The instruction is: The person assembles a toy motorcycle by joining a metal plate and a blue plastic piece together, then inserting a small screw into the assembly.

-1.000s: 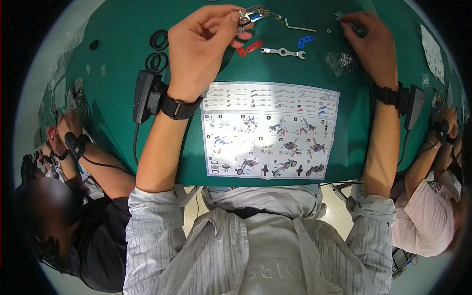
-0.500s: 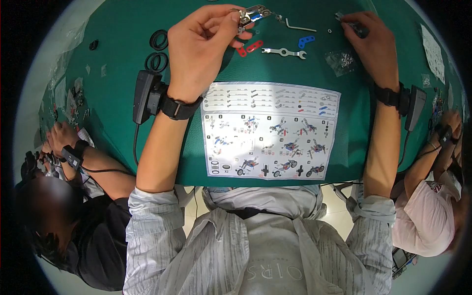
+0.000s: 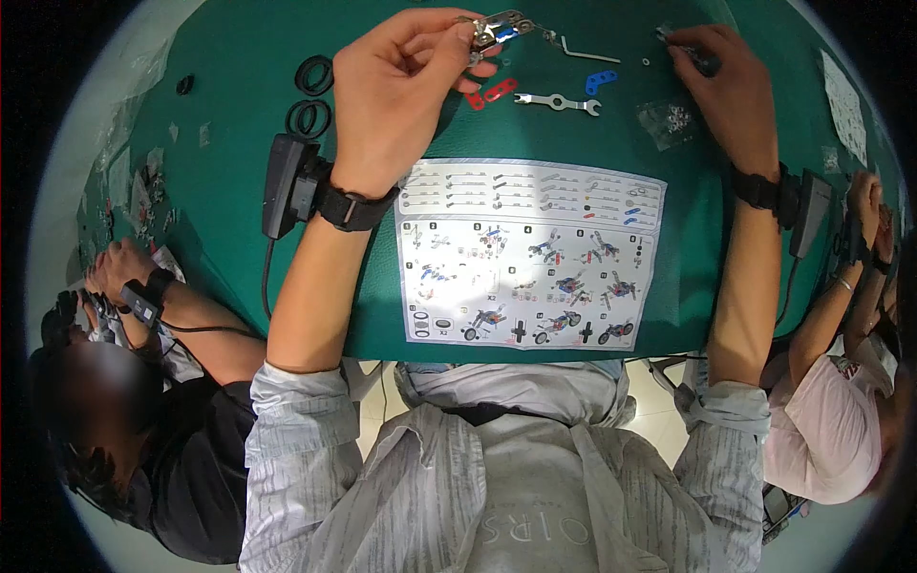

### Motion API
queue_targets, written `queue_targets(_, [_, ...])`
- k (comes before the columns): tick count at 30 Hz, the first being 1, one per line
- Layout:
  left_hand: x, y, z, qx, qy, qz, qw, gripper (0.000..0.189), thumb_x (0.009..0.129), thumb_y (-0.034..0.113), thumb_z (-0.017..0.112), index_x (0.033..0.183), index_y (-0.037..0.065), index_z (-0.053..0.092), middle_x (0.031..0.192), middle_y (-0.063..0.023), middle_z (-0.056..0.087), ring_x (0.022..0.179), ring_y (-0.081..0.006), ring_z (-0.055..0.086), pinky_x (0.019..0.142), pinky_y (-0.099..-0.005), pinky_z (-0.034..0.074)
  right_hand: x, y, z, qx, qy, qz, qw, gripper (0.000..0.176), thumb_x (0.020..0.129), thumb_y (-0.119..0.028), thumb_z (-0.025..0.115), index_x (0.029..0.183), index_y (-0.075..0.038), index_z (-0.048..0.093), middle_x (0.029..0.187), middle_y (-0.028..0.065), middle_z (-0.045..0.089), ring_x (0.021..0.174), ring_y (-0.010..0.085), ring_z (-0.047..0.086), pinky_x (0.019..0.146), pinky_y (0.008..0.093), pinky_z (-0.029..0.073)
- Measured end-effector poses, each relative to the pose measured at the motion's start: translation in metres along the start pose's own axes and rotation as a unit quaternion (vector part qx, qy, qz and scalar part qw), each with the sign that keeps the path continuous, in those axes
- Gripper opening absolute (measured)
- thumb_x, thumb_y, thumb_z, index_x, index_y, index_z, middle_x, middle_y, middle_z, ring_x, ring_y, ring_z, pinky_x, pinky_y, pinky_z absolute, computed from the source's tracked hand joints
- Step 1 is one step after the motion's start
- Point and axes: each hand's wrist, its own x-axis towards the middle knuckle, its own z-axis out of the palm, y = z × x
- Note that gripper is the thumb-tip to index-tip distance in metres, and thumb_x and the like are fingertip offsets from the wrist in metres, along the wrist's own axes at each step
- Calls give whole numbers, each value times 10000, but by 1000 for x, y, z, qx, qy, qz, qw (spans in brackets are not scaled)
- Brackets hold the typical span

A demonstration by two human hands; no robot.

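Observation:
My left hand (image 3: 406, 86) is closed on a metal model assembly (image 3: 497, 31) of shiny perforated strips with a blue piece inside. Over a pile of small metal parts (image 3: 666, 34) at the far right, my right hand (image 3: 731, 86) has its fingers bent down; what they pinch, if anything, is hidden. Below the assembly lie red perforated pieces (image 3: 499, 91), partly behind my left fingers. A flat metal wrench (image 3: 559, 102), a hex key (image 3: 590, 55) and a blue angled piece (image 3: 601, 82) are between my hands.
A printed instruction sheet (image 3: 530, 258) lies in front of me. Black rubber rings (image 3: 309, 117) sit left of my left wrist. A clear bag of small hardware (image 3: 669, 124) is beside my right hand. Co-workers' hands (image 3: 124, 267) are at both sides of the table.
My left hand still holds the assembly, and my right hand stays over the small parts with slight finger movement. The view has shifted slightly. At right, a co-worker's hand has moved up.

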Motion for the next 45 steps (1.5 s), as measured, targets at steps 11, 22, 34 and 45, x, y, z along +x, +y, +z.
queue_targets(11, [0,-1,-2,46,1,32,998,252,1020,109,599,1198,-65,638,1060,-158,718,884,-218,739,702,-278,598,1,2,0,14,-1,7,1000,182,888,-151,717,1048,-66,729,1051,77,690,835,235,682,770,318,527])
queue_targets(22, [-1,0,-1,57,2,36,998,251,1021,104,593,1200,-68,636,1066,-158,719,881,-214,739,700,-274,597,1,2,-1,9,-1,2,1000,182,888,-154,715,1049,-70,735,1056,77,690,848,236,682,781,317,525])
queue_targets(34, [-1,5,0,55,-14,43,997,254,1025,101,583,1203,-73,635,1072,-159,719,887,-220,740,709,-275,597,0,0,-2,8,4,-1,1000,182,892,-162,710,1046,-66,734,1056,70,690,840,228,672,773,318,520])
queue_targets(45, [-1,5,0,64,-23,41,997,266,1032,115,575,1217,-71,621,1093,-158,716,904,-223,737,717,-277,593,1,0,-2,6,0,-5,1000,187,897,-166,706,1048,-60,734,1042,78,690,838,233,679,772,320,521])
